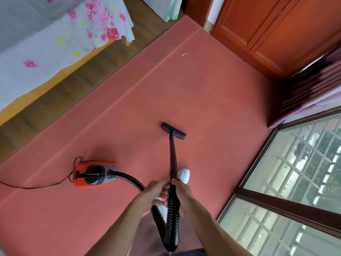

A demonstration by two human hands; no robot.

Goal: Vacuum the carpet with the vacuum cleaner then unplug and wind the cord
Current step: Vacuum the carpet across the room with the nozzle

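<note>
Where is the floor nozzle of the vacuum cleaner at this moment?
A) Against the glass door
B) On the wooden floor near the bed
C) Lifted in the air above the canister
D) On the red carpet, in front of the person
D: the black floor nozzle lies flat on the red carpet, ahead of both hands, which hold the wand.

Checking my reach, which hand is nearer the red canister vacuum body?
Left. The left hand is on the black wand's canister side; the right hand is beyond it.
</note>
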